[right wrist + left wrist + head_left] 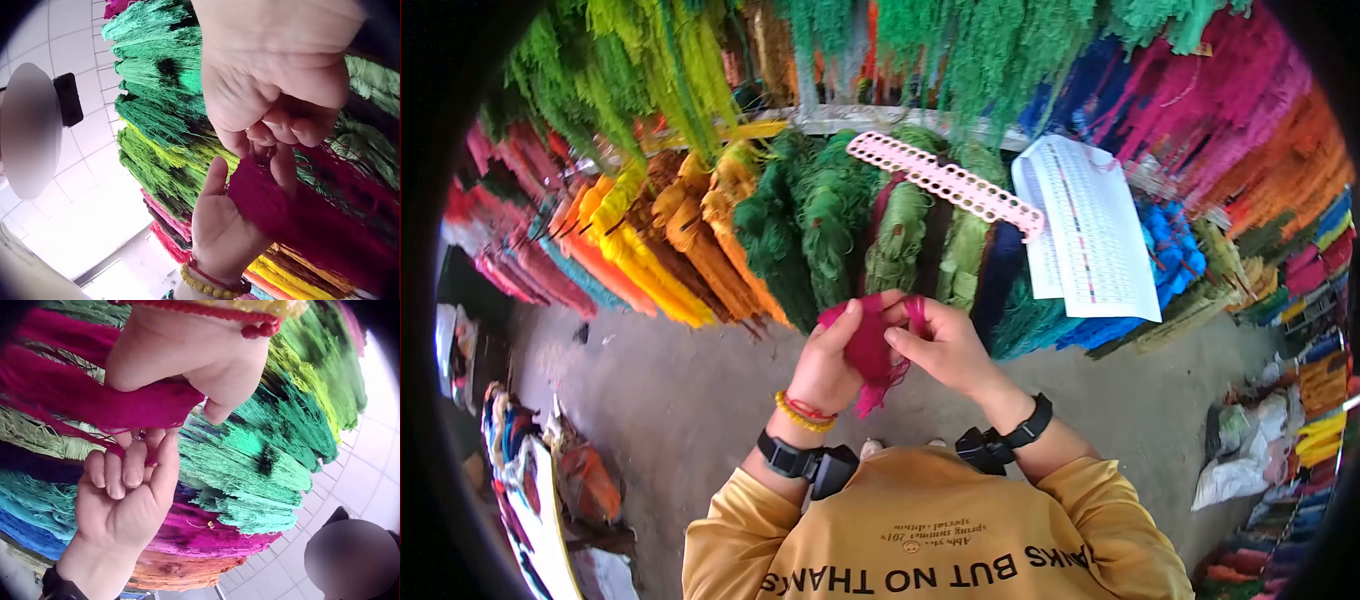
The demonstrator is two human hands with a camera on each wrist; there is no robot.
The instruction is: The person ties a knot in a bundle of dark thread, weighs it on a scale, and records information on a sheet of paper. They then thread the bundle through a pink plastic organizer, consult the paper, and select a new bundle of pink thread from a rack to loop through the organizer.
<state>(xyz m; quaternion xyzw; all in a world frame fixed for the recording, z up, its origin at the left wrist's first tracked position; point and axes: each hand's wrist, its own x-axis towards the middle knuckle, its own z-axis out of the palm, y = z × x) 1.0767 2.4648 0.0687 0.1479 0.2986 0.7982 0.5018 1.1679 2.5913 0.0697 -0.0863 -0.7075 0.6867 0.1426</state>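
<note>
A crimson yarn hank [867, 345] lies between both hands in the head view, its loose ends hanging down. The left hand [828, 362] holds it from the left, with the hank [144, 407] passing under the palm and thumb of the left hand [194, 359] in the left wrist view. From the right, the right hand [945, 345] pinches some strands at the hank's upper end. Its fingers are curled in the right wrist view, where the right hand [269, 81] is close above the left hand [222, 231] and the hank [269, 200].
Green [828, 230], yellow [615, 225] and blue [1175, 250] hanks hang on a rack before the person. A pink perforated strip [945, 183] and printed sheets [1090, 235] lie over them. More yarn hangs above. White bags [1260, 455] stand on the floor at right.
</note>
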